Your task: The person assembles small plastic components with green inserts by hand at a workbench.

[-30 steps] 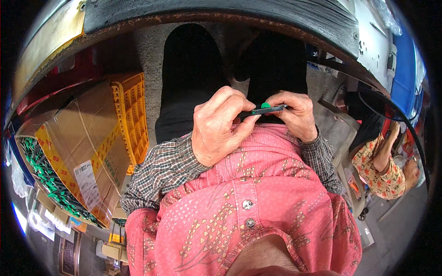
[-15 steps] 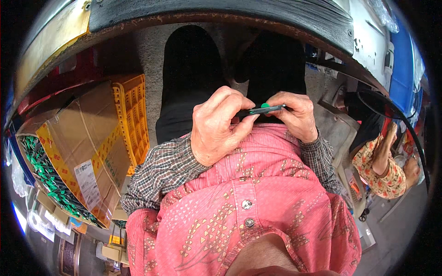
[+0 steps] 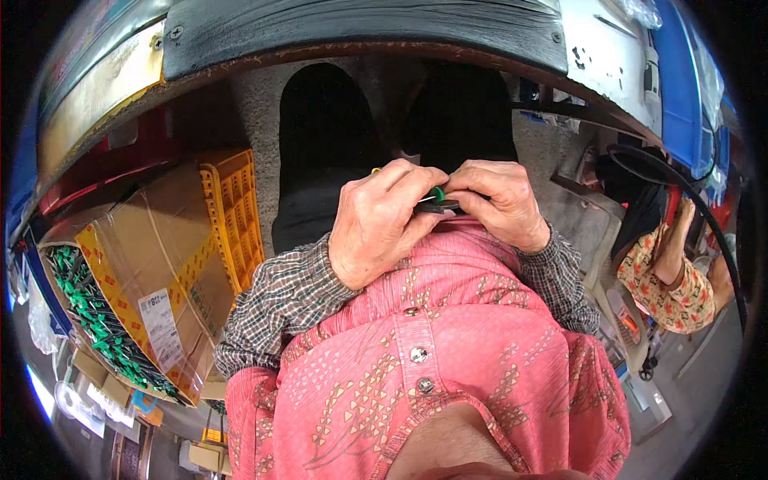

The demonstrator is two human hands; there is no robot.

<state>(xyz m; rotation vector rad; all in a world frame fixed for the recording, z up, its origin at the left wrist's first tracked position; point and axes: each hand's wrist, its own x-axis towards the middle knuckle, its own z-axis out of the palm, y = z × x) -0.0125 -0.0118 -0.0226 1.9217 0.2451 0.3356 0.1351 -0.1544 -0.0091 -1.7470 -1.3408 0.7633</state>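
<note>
Close above my lap, my left hand (image 3: 378,222) and my right hand (image 3: 498,202) meet fingertip to fingertip. Between them is a slim dark piece with a green part (image 3: 437,194), small and mostly covered by the fingers. Thumb and fingers of the left hand pinch its left end. The right hand's fingers are bent closed around its other end. I cannot make out exactly what kind of piece it is. A tiny yellow bit shows behind the left knuckles.
At left stands an open cardboard box (image 3: 152,240) filled with dark pieces with green parts (image 3: 104,320), beside a yellow plastic crate (image 3: 244,216). A dark table edge (image 3: 360,32) curves across in front. Another person's arm and patterned sleeve (image 3: 680,296) are at right, behind a black cable.
My right hand has moved left, bringing the fingertips together. The dark piece, seen lengthwise before, is now largely hidden. The view has shifted slightly.
</note>
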